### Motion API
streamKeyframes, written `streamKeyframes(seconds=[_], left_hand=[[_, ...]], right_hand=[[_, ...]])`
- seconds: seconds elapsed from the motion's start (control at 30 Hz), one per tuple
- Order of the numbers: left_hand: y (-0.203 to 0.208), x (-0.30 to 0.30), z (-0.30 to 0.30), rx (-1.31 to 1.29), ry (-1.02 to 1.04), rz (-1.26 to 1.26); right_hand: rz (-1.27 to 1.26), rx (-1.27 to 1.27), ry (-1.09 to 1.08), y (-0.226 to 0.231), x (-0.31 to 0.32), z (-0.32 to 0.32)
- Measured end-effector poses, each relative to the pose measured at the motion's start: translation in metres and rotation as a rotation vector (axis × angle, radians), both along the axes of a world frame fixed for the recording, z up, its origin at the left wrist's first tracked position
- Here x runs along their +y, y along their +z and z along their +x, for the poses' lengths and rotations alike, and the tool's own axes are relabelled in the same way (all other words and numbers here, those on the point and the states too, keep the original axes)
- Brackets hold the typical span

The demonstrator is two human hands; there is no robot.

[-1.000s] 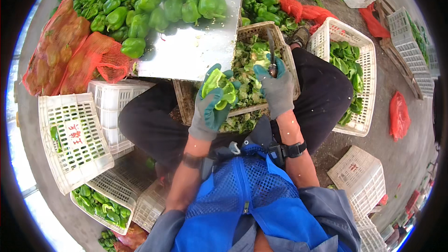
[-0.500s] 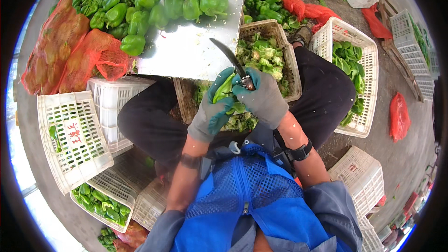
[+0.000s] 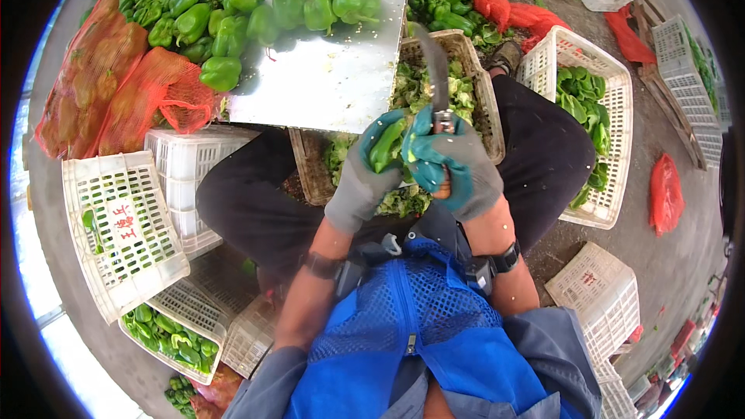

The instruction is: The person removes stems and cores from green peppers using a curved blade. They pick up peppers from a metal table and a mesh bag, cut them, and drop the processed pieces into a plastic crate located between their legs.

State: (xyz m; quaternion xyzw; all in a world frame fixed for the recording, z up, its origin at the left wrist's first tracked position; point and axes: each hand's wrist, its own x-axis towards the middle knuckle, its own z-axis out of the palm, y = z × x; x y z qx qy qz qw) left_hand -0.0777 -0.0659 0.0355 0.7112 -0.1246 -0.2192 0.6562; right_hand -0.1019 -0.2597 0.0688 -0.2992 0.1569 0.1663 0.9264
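My left hand (image 3: 359, 180), in a grey and green work glove, is closed around a piece of green bell pepper (image 3: 386, 147). Close beside it, my gloved right hand (image 3: 469, 171) grips a knife (image 3: 438, 70) by its brown handle. The curved blade points away from me and looks a little blurred. A small pale-green bit shows at the right fingertips. Both hands are above a beige crate (image 3: 492, 120) of pepper cores and scraps between my knees. Whole green bell peppers (image 3: 230, 37) are heaped on a metal tabletop (image 3: 318, 81) ahead to the left.
A white crate (image 3: 617, 140) of cut green peppers stands right of my knee. Red mesh sacks (image 3: 97, 81) lean at the table's left edge. White crates (image 3: 167, 244) are stacked at my left, and another pepper crate (image 3: 172, 341) sits lower. More peppers lie on the floor beyond the table.
The knife has swung from pointing far left to pointing almost straight away from me. My right hand has turned, showing its fingers, and shifted slightly right. My left hand still holds the pepper piece.
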Motion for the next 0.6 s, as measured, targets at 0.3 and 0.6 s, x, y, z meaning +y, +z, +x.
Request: streamKeyframes(seconds=[0.3,0.6], left_hand=[[0.022,0.015,0.023,-0.111,0.503,-0.085],[-0.022,0.069,0.117,-0.395,0.526,0.387]], right_hand=[[-0.734,0.084,-0.215,-0.028,-0.031,0.015],[-0.89,0.169,-0.216,-0.094,-0.03,0.002]])
